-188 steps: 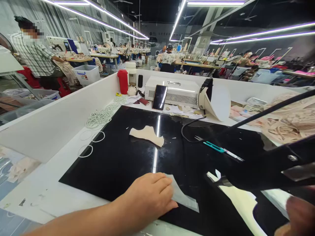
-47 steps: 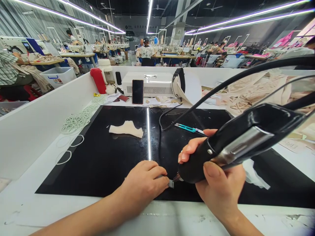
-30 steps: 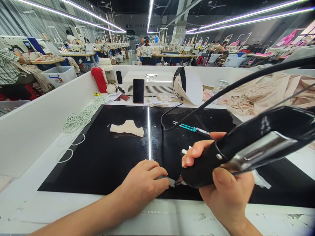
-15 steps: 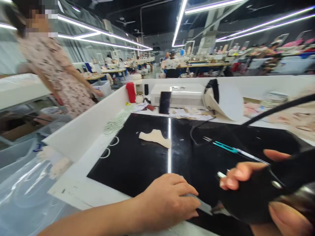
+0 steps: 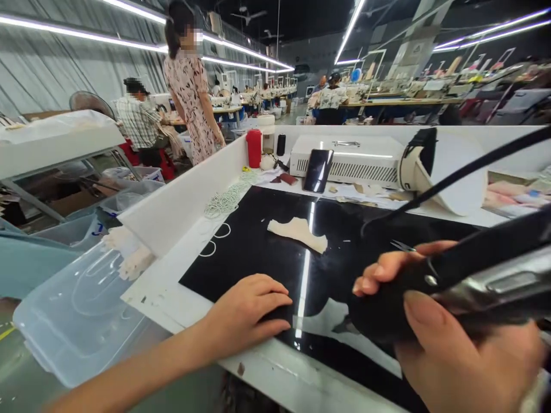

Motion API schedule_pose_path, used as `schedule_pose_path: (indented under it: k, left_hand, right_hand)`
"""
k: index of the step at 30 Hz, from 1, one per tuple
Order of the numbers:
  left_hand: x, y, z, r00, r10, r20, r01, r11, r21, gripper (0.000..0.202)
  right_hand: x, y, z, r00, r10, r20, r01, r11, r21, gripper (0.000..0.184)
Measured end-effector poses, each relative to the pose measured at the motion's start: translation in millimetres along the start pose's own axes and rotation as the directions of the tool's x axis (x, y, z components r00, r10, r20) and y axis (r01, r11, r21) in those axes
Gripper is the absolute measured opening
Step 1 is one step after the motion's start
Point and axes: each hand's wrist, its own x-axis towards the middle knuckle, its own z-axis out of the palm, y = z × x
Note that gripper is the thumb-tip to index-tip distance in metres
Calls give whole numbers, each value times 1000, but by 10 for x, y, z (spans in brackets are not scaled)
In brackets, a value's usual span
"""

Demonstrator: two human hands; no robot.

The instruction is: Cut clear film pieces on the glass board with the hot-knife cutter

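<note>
My right hand is wrapped round the handle of a black corded hand tool, whose tip touches a pale, thin cut piece lying on the glossy black work surface. My left hand lies flat on that surface near its front edge, fingers stretched out beside the piece's left end. A cream fabric piece lies farther back on the black surface.
A white machine box with a phone leaning on it, a red flask, white elastic loops and a white tape roll stand behind. A clear plastic bin sits left. A person in a floral dress stands beyond the white wall.
My view has swung left and the standing person now appears farther back. My left hand has slid off the pale piece, so more of the piece shows. My right hand keeps the tool.
</note>
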Motion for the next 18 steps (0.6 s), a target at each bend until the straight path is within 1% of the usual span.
schedule_pose_path:
  k: [2,4,7,11,14,16,18]
  left_hand:
    - [-32,-26,-12,1000,-15,8,16,1000,-16,27]
    - [-25,-5,16,1000,-16,10,16,999,-34,27]
    - [28,76,89,1000,-13,14,14,999,-52,24]
    - [84,156,166,1000,-17,18,19,996,-88,22]
    - [80,168,187,998,-67,-10,65,988,-139,19]
    - [71,170,186,994,-107,-38,99,981,-166,19]
    - [65,179,178,991,-122,-56,110,977,-180,20]
  right_hand:
    - [-24,-53,146,999,35,4,-36,998,51,37]
    - [-19,-51,214,999,32,13,-33,995,92,37]
    - [-16,-22,246,999,8,37,-13,991,130,36]
    - [-51,-13,290,997,22,68,-34,983,181,34]
    - [-80,-11,316,996,30,88,-49,975,218,36]
    - [-94,-4,316,995,38,95,-58,973,223,36]
    - [-102,6,309,994,31,102,-53,975,216,34]
